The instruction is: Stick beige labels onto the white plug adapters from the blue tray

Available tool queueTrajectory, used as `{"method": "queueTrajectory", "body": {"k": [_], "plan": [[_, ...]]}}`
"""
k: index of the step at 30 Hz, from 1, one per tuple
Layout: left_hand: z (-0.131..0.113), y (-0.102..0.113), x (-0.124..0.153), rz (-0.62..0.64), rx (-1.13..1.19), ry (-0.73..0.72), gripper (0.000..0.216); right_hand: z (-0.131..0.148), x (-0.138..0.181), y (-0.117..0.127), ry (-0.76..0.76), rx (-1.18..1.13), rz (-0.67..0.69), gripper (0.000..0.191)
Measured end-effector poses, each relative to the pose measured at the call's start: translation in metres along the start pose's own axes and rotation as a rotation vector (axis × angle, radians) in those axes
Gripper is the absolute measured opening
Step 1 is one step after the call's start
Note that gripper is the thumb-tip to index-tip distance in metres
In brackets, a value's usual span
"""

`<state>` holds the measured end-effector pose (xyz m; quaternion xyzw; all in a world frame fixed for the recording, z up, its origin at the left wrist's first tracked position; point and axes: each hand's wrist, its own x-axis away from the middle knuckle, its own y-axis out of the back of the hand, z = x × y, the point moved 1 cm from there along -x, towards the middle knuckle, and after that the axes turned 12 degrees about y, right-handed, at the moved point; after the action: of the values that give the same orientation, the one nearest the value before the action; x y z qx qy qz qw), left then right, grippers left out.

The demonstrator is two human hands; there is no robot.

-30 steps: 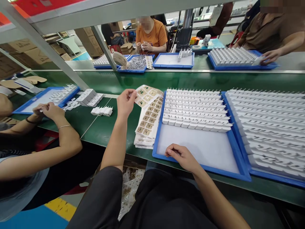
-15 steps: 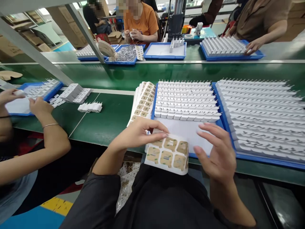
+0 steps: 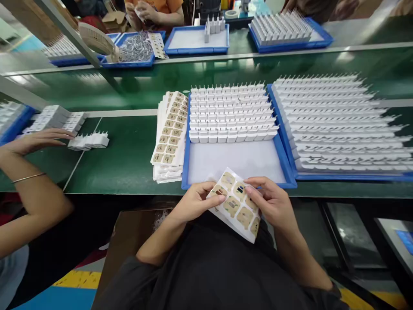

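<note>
A white sheet of tan adhesive pads [image 3: 237,206] is held at an angle over my lap, at the bench's near edge. My left hand [image 3: 196,202] grips its left edge, thumb on top. My right hand [image 3: 271,202] has thumb and fingertips closed on the sheet's upper right side. Just beyond my hands, a blue-rimmed tray [image 3: 235,161] carries rows of white plastic pieces [image 3: 234,114] with metal prongs pointing up. To its left lies a stack of similar adhesive sheets [image 3: 171,133].
A second blue tray [image 3: 348,176] of pronged pieces adjoins on the right. A co-worker's hand [image 3: 38,140] reaches toward a small group of white pieces [image 3: 88,141] at left. Across the green bench stand a fan [image 3: 97,41] and a tray of metal parts [image 3: 135,48].
My right hand, apart and open before, now grips the sheet. The sheet has turned to a slant. The view has shifted right and down. The co-worker's hand now reaches toward the small group.
</note>
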<state>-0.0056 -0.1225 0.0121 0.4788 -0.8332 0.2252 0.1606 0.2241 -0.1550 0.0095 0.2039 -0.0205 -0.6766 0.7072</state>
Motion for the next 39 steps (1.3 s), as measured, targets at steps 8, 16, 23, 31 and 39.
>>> {"method": "queueTrajectory", "body": {"k": [8,16,23,31,39], "plan": [[0.032,-0.019,-0.014,-0.128,-0.108,-0.101,0.03,-0.016,0.009,-0.015,0.58,0.286,-0.022,0.026],[0.046,-0.031,-0.021,-0.13,-0.192,-0.091,0.024,-0.027,0.023,-0.014,0.48,0.187,-0.088,0.014],[0.065,-0.04,-0.036,-0.14,-0.247,0.002,0.029,-0.065,0.063,0.024,0.175,0.234,-0.44,0.006],[0.067,-0.041,-0.039,-0.127,-0.234,0.072,0.033,-0.082,0.078,0.072,0.633,1.092,-0.567,0.025],[0.062,-0.043,-0.039,-0.139,-0.224,0.09,0.036,-0.08,0.066,0.073,0.723,1.065,-0.215,0.032]]}}
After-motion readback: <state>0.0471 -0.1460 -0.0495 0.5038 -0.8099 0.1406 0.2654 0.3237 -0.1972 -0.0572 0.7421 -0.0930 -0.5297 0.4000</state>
